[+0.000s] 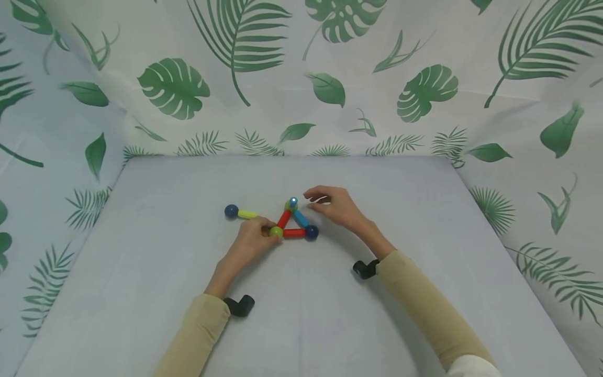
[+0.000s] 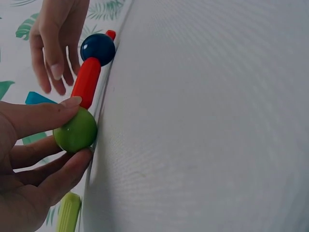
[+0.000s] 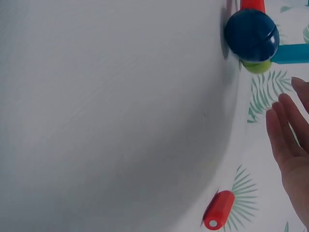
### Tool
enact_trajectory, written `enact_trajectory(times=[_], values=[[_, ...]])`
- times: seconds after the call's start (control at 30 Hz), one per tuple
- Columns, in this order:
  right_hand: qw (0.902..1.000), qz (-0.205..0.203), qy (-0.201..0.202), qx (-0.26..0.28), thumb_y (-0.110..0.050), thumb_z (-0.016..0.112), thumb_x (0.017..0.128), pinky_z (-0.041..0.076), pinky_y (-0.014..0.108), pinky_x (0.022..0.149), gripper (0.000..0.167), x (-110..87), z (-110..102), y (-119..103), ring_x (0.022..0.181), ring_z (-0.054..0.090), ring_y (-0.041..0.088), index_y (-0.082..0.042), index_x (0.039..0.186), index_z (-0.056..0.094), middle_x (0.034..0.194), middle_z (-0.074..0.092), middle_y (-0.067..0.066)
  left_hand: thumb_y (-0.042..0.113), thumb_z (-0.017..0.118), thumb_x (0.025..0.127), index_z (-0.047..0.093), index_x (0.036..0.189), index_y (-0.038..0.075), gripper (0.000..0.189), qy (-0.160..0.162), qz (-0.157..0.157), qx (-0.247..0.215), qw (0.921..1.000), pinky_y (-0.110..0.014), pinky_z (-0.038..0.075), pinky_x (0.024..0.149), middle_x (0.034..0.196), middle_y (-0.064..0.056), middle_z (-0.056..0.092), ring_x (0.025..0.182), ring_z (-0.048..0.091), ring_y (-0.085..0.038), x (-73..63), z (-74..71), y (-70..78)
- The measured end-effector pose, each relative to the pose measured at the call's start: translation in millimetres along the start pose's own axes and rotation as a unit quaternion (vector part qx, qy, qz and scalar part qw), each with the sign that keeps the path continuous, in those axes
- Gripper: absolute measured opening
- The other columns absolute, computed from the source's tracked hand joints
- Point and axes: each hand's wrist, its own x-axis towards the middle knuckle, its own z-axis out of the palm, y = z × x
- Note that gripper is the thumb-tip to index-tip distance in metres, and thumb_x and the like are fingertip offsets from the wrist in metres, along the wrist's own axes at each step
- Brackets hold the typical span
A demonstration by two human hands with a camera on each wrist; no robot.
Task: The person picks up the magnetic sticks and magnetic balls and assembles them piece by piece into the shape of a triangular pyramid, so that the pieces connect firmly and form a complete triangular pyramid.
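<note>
My left hand [image 1: 252, 238] pinches a green ball [image 2: 76, 130] between thumb and fingers. That ball is one corner of a triangle of magnetic building rods and balls. A red rod [image 1: 294, 232] runs from it to a dark blue ball [image 1: 311, 232], and another red rod [image 1: 284, 219] to a second green ball at the far corner. A blue rod [image 1: 300, 218] forms the third side. From the far corner a short blue rod [image 1: 293, 201] points upward. Just right of that corner, my right hand [image 1: 336, 207] hovers with loosely bent fingers, holding nothing.
Left of the triangle lies a yellow-green rod [image 1: 247, 214] joined to a dark blue ball [image 1: 231, 211]. A loose red rod [image 3: 219, 210] lies on the table in the right wrist view. Leaf-patterned cloth [image 1: 282, 104] stands behind the white table [image 1: 301, 314].
</note>
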Motion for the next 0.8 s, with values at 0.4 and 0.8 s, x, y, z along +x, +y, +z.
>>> enact_trajectory(times=[0.4, 0.8], values=[[0.9986, 0.034, 0.035, -0.020, -0.013, 0.071, 0.097, 0.056, 0.041, 0.094, 0.028, -12.5, -19, 20, 0.104, 0.066, 0.025, -0.006, 0.125, 0.071, 0.117, 0.074, 0.009, 0.012, 0.082, 0.087, 0.071, 0.120, -0.002, 0.038, 0.002, 0.005, 0.003, 1.0000, -0.033, 0.055, 0.078, 0.099, -0.012, 0.071, 0.086, 0.061, -0.021, -1.0, 0.7, -0.2], [0.9945, 0.071, 0.071, -0.030, -0.010, 0.070, 0.097, 0.057, 0.034, 0.083, 0.028, -22.2, -35, 39, 0.099, 0.068, 0.027, -0.005, 0.124, 0.071, 0.112, 0.073, 0.013, 0.013, 0.082, 0.087, 0.072, 0.120, 0.000, 0.037, 0.005, -0.008, -0.007, 0.9999, -0.034, 0.057, 0.080, 0.103, -0.012, 0.074, 0.090, 0.066, -0.023, -2.3, -1.8, 0.2]])
